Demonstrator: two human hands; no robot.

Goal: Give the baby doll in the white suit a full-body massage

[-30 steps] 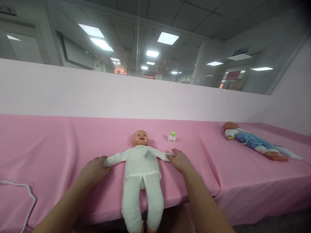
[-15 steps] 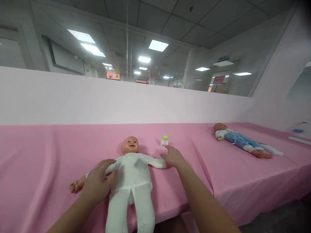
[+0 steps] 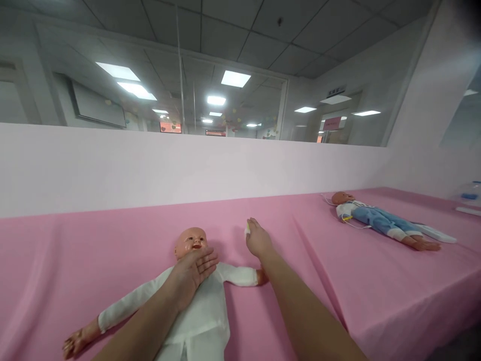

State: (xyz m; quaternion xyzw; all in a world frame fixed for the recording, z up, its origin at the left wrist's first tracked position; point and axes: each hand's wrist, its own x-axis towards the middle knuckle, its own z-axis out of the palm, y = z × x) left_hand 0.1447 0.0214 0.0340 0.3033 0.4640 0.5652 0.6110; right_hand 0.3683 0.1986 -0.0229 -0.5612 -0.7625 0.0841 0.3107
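A baby doll [image 3: 205,311] in a white suit lies on its back on the pink cloth, arms spread wide. Above its upper chest, just below the chin, my left hand [image 3: 190,276] is open with the palm turned up and fingers stretched to the right; whether it touches the doll is unclear. My right hand [image 3: 259,238] is closed around a small bottle [image 3: 247,230] beyond the doll's outstretched arm. Only a sliver of the bottle's white and green shows past the fingers. My right forearm partly covers the doll's hand on that side.
Another doll [image 3: 387,220] in blue trousers lies farther right, with a thin white tube and yellow piece at its side. A clear container [image 3: 469,193] stands at the far right. A low white wall [image 3: 150,170] with glass above runs behind the pink-covered table [image 3: 376,286].
My right hand has reached forward and closed on the bottle. My left hand has moved from the doll's arm to its upper chest and turned palm up. The view has shifted slightly.
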